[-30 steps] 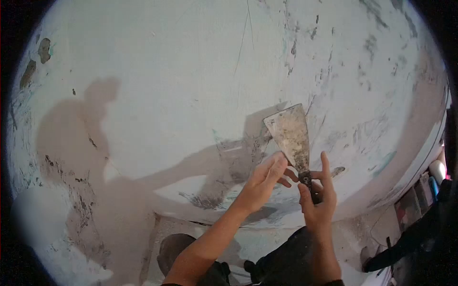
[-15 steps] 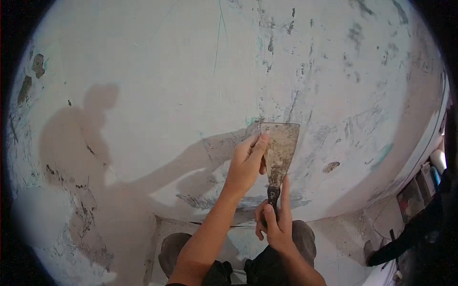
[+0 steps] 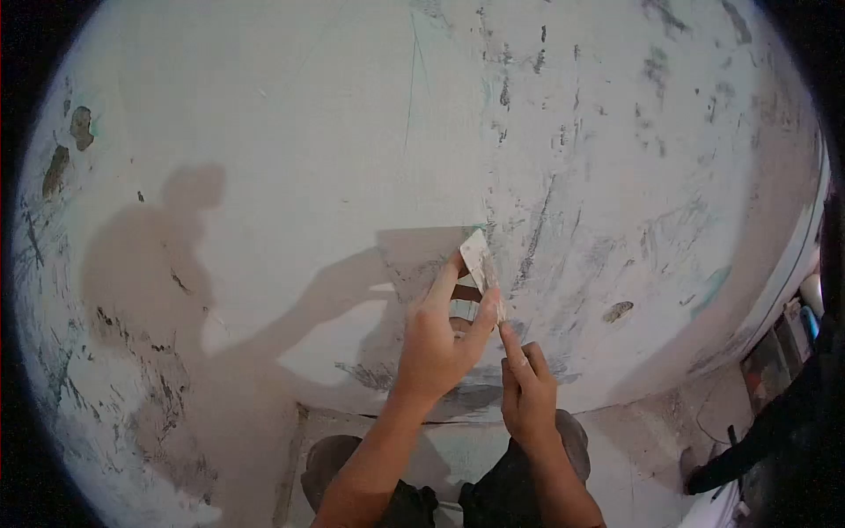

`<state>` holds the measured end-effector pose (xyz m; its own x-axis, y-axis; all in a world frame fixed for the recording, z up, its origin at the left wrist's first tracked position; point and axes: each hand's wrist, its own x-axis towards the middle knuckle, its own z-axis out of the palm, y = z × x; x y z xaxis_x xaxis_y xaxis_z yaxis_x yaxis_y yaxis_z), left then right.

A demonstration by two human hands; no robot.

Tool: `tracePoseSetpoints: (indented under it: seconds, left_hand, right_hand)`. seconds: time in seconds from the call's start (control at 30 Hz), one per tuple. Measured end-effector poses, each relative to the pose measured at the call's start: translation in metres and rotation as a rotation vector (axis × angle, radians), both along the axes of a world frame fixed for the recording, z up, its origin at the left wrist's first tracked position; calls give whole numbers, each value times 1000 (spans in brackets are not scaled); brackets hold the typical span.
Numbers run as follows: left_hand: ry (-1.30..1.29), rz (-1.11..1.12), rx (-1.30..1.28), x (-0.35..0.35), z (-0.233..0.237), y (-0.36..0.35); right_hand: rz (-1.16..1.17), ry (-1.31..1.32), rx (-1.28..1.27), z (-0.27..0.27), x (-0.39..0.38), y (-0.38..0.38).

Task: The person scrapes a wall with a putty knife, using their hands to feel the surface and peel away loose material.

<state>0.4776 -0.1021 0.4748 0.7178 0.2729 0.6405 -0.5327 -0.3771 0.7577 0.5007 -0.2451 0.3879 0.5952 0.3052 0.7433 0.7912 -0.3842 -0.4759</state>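
A metal putty knife [image 3: 480, 264] with a stained blade stands nearly edge-on against the pale plastered wall [image 3: 352, 158]. My left hand [image 3: 436, 339] presses its fingers on the blade's near face. Just below and to the right, my right hand [image 3: 526, 396] grips the knife's handle, which is hidden inside the fist, with the index finger stretched up along it. Both hands' shadows fall on the wall to the left.
The wall carries dark scrape marks and chipped patches, densest at upper right and lower left. My knees [image 3: 493, 484] and a strip of floor [image 3: 651, 449] show at the bottom. Dark cloth and small objects [image 3: 783, 370] lie at the right edge.
The knife turned from flat-faced to nearly edge-on against the wall and shifted slightly left. My left hand moved onto the blade; my right hand closed around the handle.
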Motion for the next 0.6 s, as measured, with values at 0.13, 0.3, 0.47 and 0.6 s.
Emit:
tracePoseSetpoints:
  seconds: [0.13,0.3,0.47,0.6]
  left_hand:
    - [-1,112,57,-1,5,-4]
    - [-22,153,88,-1,4,-9]
    - [-51,253,229,2,0,-6]
    - [-41,321,285,2,2,-10]
  right_hand:
    - [33,-32,30,3,2,2]
    - [43,-55,-8,3,6,0]
    - [80,-81,102,-17,12,21]
    - [113,-133,200,-21,16,30]
